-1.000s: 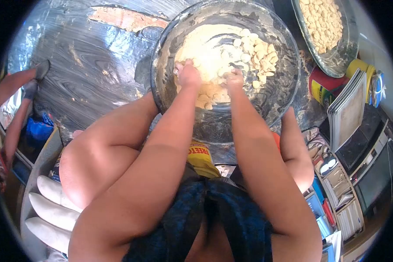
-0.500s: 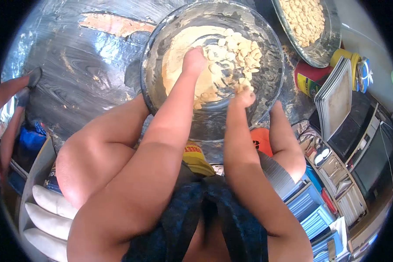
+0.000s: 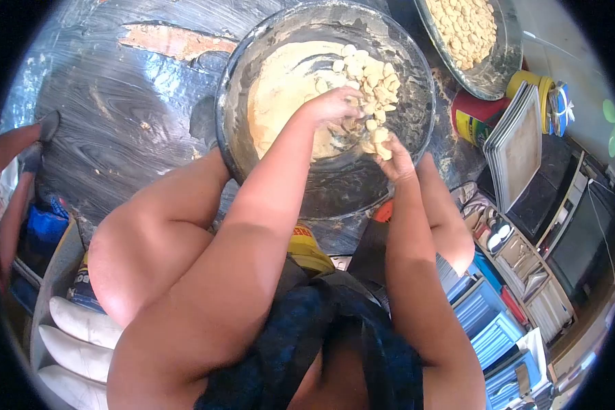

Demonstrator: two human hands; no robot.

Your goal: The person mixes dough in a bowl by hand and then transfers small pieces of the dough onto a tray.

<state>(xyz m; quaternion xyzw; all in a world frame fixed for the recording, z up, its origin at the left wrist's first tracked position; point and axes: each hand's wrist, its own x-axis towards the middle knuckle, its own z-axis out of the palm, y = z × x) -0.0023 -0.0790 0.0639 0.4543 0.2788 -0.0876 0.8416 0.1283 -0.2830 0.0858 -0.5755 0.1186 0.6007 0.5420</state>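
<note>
Here left hand [image 3: 335, 106] spread over dough pieces [image 3: 370, 78] in bowl [image 3: 417, 130]; right hand [image 3: 393, 160] clutching some.

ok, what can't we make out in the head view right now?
- Left hand fingertips: buried among the dough pieces.
- Right hand grip: fingers hidden behind the pieces it lifts.
- Second tray: cut off by the top edge.
- Red can label: too small.

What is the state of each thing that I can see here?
Big bowl: upright, dusted with flour, partly filled.
Dough pieces: piled at the far right side.
Left hand: reaching into the pieces.
Right hand: lifted, fingers closed on some pieces.
Second dish: full of pieces.
</note>
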